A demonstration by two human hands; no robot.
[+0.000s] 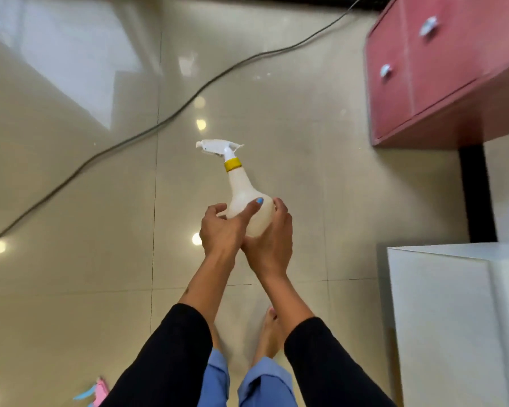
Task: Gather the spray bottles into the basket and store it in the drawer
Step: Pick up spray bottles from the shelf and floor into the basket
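A white spray bottle [244, 198] with a yellow collar and a white trigger head is held upright over the tiled floor, at the middle of the view. My left hand [222, 230] wraps its round base from the left, thumb across the front. My right hand [272, 239] cups the base from the right and below. A pink and blue sprayer [96, 393] lies on the floor at the bottom left, partly cut off by my sleeve. No basket is in view.
A red drawer unit [417, 74] with two silver knobs hangs at the upper right on a black leg [476, 195]. A white box [453, 318] stands at the right. A dark cable [147, 127] snakes across the glossy floor. My bare feet are below.
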